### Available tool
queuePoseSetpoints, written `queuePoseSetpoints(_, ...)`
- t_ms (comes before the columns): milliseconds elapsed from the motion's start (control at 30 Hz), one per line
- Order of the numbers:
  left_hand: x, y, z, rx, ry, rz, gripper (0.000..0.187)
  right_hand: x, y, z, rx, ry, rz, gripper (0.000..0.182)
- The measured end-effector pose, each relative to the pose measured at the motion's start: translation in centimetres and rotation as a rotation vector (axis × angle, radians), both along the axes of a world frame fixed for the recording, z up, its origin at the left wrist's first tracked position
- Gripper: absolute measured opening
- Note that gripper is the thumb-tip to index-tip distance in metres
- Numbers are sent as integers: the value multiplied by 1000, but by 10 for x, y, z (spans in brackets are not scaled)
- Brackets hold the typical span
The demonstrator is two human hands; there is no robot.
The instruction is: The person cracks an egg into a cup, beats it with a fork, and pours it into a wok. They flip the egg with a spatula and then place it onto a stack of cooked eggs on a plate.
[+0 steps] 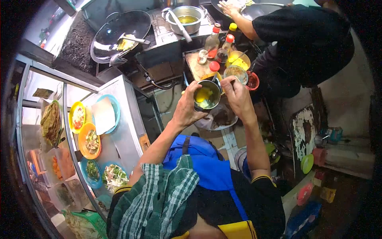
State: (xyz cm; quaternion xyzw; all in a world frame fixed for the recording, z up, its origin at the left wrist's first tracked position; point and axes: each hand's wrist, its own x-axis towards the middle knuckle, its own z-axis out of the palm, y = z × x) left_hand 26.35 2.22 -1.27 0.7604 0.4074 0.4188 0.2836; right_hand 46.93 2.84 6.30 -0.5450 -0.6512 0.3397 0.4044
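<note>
A metal cup (pixel 210 102) with a raw egg, yolk and clear white, is tilted toward me in the middle of the head view. My left hand (pixel 186 104) is wrapped around its left side. At the cup's right rim is my right hand (pixel 238 97), with thumb and fingers pinched together; what they hold, if anything, is hidden. Just beyond the cup stands a bottle with a red cap (pixel 214 67). A clear bowl (pixel 235 74) and a yellow bowl (pixel 238 60) are past my right hand. Below the cup, a plastic-lined container (pixel 217 119) shows in part.
A wok (pixel 119 34) with food and a ladle sits at back left, beside a pot (pixel 186 20) of yellowish liquid. Sauce bottles (pixel 213 43) stand on a board. Bowls of chopped ingredients (pixel 90 142) line the left counter. Another person (pixel 302 44) works at back right.
</note>
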Motion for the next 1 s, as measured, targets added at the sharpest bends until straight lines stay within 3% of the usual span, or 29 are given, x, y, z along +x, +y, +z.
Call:
queuePoseSetpoints(67, -4, 1, -2, 84, 0, 11, 105, -5, 3, -3, -112, -22, 194, 27)
queuePoseSetpoints(133, -8, 2, -3, 64, -10, 12, 103, -12, 3, 5, -115, -53, 170, 25)
queuePoseSetpoints(200, -11, 1, -4, 75, 5, 67, 103, -16, 8, 5, 52, -195, 48, 21)
queuePoseSetpoints(267, -14, 1, -7, 48, -5, 62, 102, -16, 7, 8, -60, -233, 190, 19)
queuePoseSetpoints(333, -16, 1, -9, 82, -22, 53, 101, -19, 13, 5, 239, -281, 140, 18)
queuePoseSetpoints(367, -17, 1, -13, 90, -6, 69, 100, -21, 8, 11, 75, -249, 172, 18)
queuePoseSetpoints(500, -18, 1, -18, 81, -24, 76, 102, -26, 12, 5, 257, -344, 113, 19)
queuePoseSetpoints(633, -20, -1, -22, 61, 3, 83, 100, -28, 9, 7, 114, -198, 264, 17)
queuePoseSetpoints(700, -19, -1, -23, 67, 15, 118, 99, -27, 12, 9, 8, -364, 191, 16)
queuePoseSetpoints(800, -23, -3, -22, 83, -10, 107, 98, -32, 15, 1, 220, -305, 116, 15)
queuePoseSetpoints(867, -29, -4, -24, 51, -41, 112, 95, -30, 20, -2, 199, -303, 135, 15)
queuePoseSetpoints(933, -31, -4, -28, 51, -56, 110, 91, -25, 15, 14, -228, -51, 775, 17)
queuePoseSetpoints(1000, -30, -9, -21, 68, -60, 214, 82, -14, 20, 15, -315, 5, 836, 24)
